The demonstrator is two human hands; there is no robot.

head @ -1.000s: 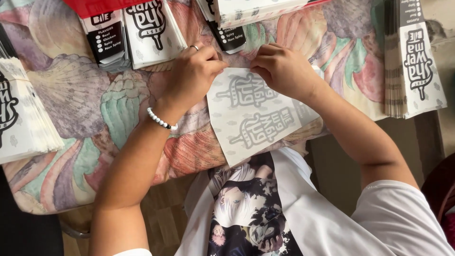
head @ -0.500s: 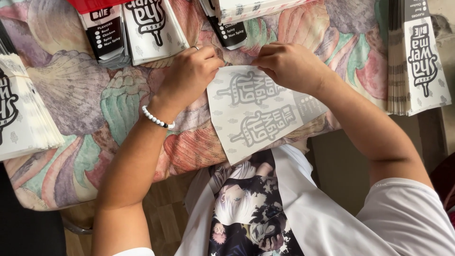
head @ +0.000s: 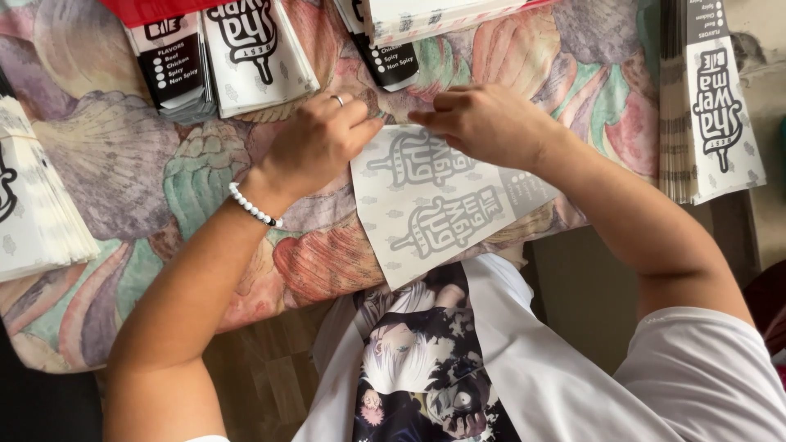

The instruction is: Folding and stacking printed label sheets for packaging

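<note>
At the far left edge a fanned stack of white sheets [head: 37, 205] lies on the shell-patterned tablecloth [head: 123, 164], well apart from my hands. Further right, along the top edge, a pile of black-panelled wrappers [head: 173, 69] sits just beside a pile of white wrappers [head: 258, 53] bearing bold black lettering; a red item [head: 147, 10] overlaps the top of both. My left hand [head: 315, 143], with a ring on one finger and a white bead bracelet [head: 254, 206] at the wrist, rests palm down with the fingers curled, the fingertips pressing the upper left edge of the paper sheet [head: 442, 205]; whether they pinch it or merely press I cannot tell. The sheet is white, thin enough that grey lettering shows through in reverse, and lies flat and tilted, its lower corner hanging over the near table edge above my printed shirt [head: 417, 368]. My right hand [head: 487, 123] covers the sheet's upper right edge, fingers bent and close together, fingertips down on the paper near those of the left hand. Above the hands another black-panelled wrapper [head: 391, 61] lies under a pale stack [head: 434, 16]. At the far right a tall stack of white wrappers [head: 720, 106] with a black top panel stands clear of the work.
</note>
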